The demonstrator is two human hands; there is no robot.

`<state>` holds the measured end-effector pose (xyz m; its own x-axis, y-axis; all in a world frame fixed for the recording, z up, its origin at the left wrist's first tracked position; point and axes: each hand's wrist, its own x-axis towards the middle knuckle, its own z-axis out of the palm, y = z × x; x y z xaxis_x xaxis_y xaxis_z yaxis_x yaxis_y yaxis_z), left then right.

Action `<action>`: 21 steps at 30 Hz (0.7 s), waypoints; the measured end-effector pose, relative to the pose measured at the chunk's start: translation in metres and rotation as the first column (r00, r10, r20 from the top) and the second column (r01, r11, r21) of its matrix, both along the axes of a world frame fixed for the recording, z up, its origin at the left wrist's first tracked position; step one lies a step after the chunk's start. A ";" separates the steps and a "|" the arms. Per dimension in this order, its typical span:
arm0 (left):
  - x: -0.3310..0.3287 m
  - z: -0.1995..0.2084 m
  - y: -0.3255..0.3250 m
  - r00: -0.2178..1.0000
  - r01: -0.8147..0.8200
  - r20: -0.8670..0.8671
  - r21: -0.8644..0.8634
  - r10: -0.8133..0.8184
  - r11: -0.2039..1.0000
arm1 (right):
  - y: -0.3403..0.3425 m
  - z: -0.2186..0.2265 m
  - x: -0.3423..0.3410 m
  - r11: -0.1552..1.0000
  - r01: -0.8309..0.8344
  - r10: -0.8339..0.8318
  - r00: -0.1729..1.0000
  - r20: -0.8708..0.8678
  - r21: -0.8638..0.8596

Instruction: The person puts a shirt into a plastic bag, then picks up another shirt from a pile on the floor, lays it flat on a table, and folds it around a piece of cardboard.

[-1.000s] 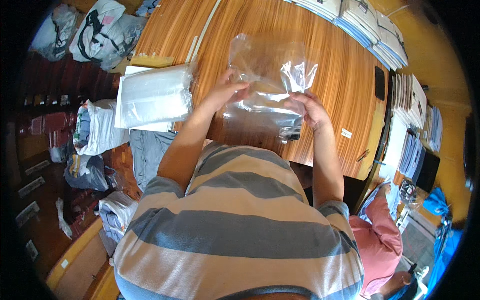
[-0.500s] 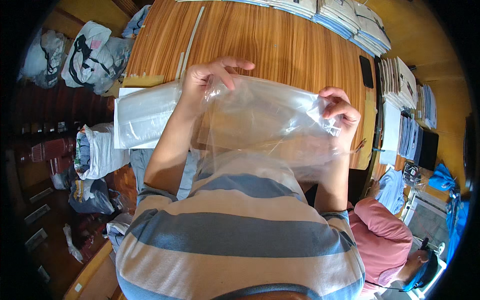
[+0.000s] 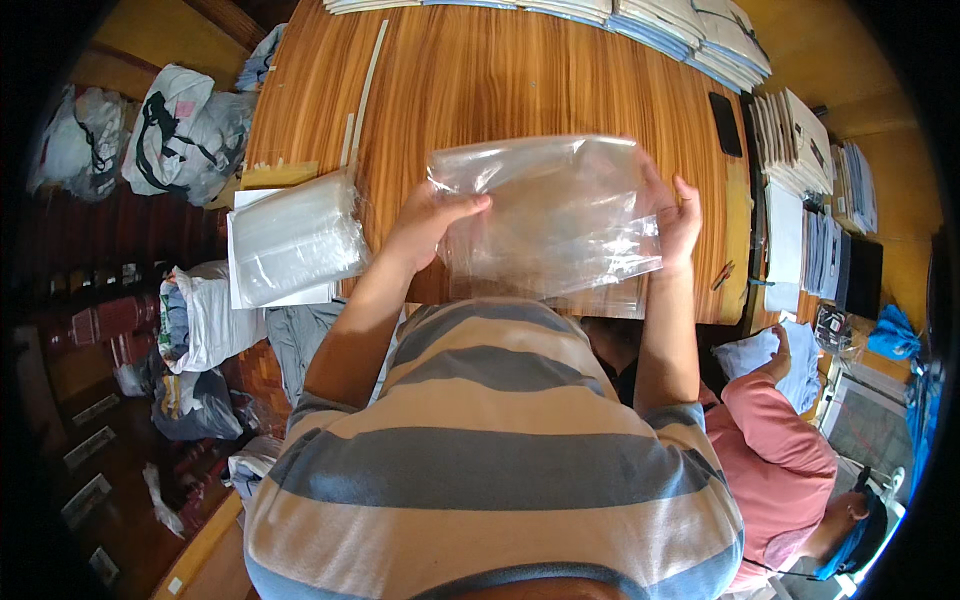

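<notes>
A clear plastic bag point(image 3: 550, 220) is stretched out between my hands, its upper edge over the wooden table and its lower edge near my striped shirt. My left hand point(image 3: 430, 222) grips its left side, thumb lying across the front and fingers hidden behind the film. At the right edge my right hand point(image 3: 676, 215) holds the bag, with some fingers curled up beside it and the rest blurred by or behind the plastic. To the left, a stack of clear plastic bags point(image 3: 298, 240) lies on a white sheet at the table's corner.
The wooden table point(image 3: 470, 80) carries packed folded garments point(image 3: 655, 35) along its far edge and a black phone point(image 3: 726, 124) at right. Small scissors point(image 3: 723, 275) lie near its right edge. A co-worker in pink point(image 3: 765, 440) handles light blue cloth point(image 3: 750, 355). Filled bags point(image 3: 170, 130) stand left.
Both hands have come lower and the bag has been flattened and turned, its upper edge now standing above my fingers. My left thumb has moved onto its front. The co-worker's arm has shifted over the cloth.
</notes>
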<state>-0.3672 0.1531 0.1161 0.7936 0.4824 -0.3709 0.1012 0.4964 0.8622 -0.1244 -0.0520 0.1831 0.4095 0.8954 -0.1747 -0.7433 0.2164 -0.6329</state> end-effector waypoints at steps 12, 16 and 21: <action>-0.018 -0.048 -0.032 0.996 -0.089 -0.030 -0.235 0.084 0.968 | -0.014 -0.067 -0.033 0.851 0.190 -0.001 0.932 0.361 -0.489; -0.006 -0.019 -0.013 0.999 -0.052 0.014 0.082 0.051 0.995 | -0.027 -0.048 -0.026 0.836 -0.025 0.213 0.935 0.284 -0.547; -0.021 0.049 0.000 0.979 0.127 0.004 0.777 -0.206 0.617 | -0.034 -0.019 -0.014 0.988 0.062 0.057 0.708 0.704 -0.142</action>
